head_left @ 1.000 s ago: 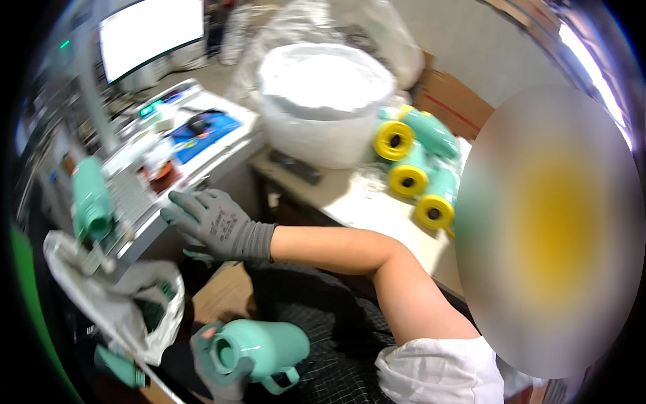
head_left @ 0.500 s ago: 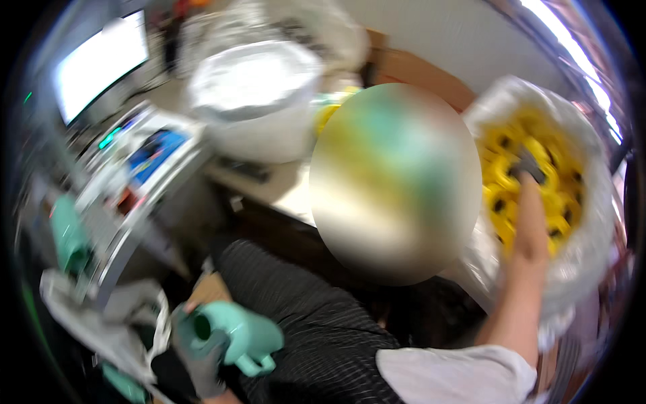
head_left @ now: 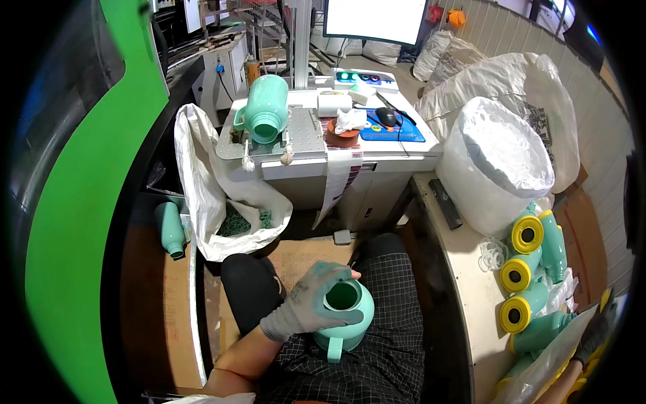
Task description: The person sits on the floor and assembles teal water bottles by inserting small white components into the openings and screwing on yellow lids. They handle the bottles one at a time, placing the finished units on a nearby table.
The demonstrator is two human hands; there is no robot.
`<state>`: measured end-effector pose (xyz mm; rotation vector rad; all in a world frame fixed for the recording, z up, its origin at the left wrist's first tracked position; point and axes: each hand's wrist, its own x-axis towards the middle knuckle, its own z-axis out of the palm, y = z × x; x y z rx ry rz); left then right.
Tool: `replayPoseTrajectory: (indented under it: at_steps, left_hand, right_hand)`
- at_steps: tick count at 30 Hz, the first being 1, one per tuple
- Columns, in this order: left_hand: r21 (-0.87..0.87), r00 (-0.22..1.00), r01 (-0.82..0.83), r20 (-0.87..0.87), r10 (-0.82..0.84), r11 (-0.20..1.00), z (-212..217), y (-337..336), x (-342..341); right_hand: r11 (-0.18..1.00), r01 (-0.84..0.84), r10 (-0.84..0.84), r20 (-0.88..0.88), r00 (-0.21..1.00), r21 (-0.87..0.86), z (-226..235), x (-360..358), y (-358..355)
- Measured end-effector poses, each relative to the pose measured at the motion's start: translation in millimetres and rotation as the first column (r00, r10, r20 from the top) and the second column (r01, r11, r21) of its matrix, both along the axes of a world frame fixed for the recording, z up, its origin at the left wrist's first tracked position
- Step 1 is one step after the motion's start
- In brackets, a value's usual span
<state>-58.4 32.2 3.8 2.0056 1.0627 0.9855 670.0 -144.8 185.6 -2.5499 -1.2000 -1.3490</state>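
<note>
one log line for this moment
left hand: grips mint jug on lap | right hand: at bag of yellow caps | capped jugs on table

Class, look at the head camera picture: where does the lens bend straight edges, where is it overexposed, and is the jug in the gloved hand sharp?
Head view: the green panel edge bows strongly near the rim; corners fall black; the white monitor screen is blown out; the mint-green plastic jug under the grey-gloved left hand is sharp; the right hand sits dim at the edge.

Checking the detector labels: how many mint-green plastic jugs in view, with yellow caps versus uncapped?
Mint-green plastic jugs with yellow caps: 3
Uncapped mint-green plastic jugs: 3
Total: 6
More at the lower right are too hidden to count.
</note>
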Motion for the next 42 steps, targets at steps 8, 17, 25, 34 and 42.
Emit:
replayPoseTrajectory:
  at_steps: [8, 17, 25, 34, 42]
  left_hand:
    - [0.036, 0.980, -0.051, -0.192, 0.057, 0.998, 24.9, -5.2, -15.5]
    - [-0.153, 0.778, -0.545, 0.276, 0.565, 0.824, -55.2, -36.7, -99.6]
    - [-0.424, 0.572, -0.391, 0.583, 0.577, 0.817, -105.7, -12.4, -62.9]
    - [-0.711, 0.262, -0.136, 0.646, 0.718, 0.690, -122.6, -31.0, -31.4]
    - [-0.680, 0.479, 0.056, 0.661, 0.578, 0.731, -136.1, -39.4, -21.6]
  right_hand:
    - [0.586, -0.260, 0.627, -0.633, -0.454, 0.767, -216.2, -231.7, 223.2]
    - [0.411, -0.711, 0.876, -0.463, 0.135, 0.571, -290.7, -409.6, 191.2]
    - [0.266, -0.931, 0.918, -0.360, 0.166, 0.251, -283.1, -415.3, 176.7]
    - [0.432, -0.042, 0.772, -0.394, -0.499, 0.901, -227.8, -422.0, 212.4]
    - [0.059, -0.548, 0.788, -0.376, -0.487, 0.834, -207.5, -424.7, 174.0]
